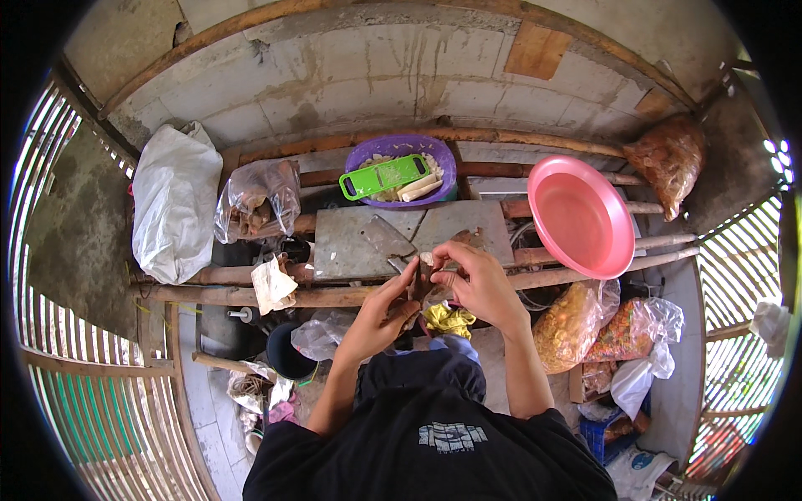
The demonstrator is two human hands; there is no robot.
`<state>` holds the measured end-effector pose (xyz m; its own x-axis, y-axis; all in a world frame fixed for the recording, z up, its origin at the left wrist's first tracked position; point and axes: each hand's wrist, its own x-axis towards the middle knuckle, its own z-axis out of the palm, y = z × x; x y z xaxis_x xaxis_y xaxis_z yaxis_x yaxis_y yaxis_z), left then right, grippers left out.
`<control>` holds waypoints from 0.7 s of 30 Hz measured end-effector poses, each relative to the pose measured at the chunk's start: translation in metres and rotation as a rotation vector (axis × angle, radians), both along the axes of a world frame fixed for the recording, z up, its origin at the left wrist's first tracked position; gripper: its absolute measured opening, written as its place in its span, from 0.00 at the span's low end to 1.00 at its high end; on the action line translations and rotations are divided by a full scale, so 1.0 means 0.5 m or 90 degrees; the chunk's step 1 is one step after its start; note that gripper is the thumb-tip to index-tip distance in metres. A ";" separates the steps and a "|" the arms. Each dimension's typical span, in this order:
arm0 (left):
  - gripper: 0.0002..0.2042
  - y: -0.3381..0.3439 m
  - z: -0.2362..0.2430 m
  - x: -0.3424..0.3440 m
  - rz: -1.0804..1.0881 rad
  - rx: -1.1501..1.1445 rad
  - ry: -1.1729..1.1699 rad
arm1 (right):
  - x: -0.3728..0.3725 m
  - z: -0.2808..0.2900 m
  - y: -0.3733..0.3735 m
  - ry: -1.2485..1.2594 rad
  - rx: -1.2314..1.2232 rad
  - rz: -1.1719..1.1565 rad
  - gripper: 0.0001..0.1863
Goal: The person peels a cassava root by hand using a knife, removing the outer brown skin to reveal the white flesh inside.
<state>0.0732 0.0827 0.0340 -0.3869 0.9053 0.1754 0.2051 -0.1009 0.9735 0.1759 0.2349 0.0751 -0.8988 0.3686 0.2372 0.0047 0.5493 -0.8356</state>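
Between my two hands, over the near edge of the bench, is a brown-skinned cassava root (422,282) with a white tip. My left hand (387,311) is closed round its side. The fingers of my right hand (474,280) pinch at its upper end. Just beyond, a wide-bladed knife (388,237) lies on a grey slab (347,242), with brown peel (469,240) to its right. At the back stands a purple basin (451,167) holding white slices and peeled white pieces (420,189). A green slicer (384,176) rests across it.
A pink basin (582,215) tilts on the bamboo rails at right. To the left are a white sack (175,200) and a clear bag of brown pieces (257,200). Filled bags (568,326) and a dark bucket (291,352) stand below. A yellow cloth (448,320) lies near my hands.
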 end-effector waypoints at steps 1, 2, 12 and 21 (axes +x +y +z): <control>0.30 -0.001 -0.002 -0.001 -0.002 0.003 0.009 | 0.000 -0.005 0.001 0.008 0.030 0.005 0.09; 0.30 -0.002 -0.003 -0.001 -0.005 0.006 0.018 | 0.001 -0.005 0.002 0.007 0.029 0.006 0.09; 0.28 -0.010 0.002 0.007 -0.024 -0.078 -0.207 | 0.003 0.005 -0.001 -0.024 -0.068 0.012 0.09; 0.23 -0.008 0.000 0.006 0.006 -0.009 -0.258 | 0.006 0.004 0.001 -0.099 -0.137 -0.010 0.15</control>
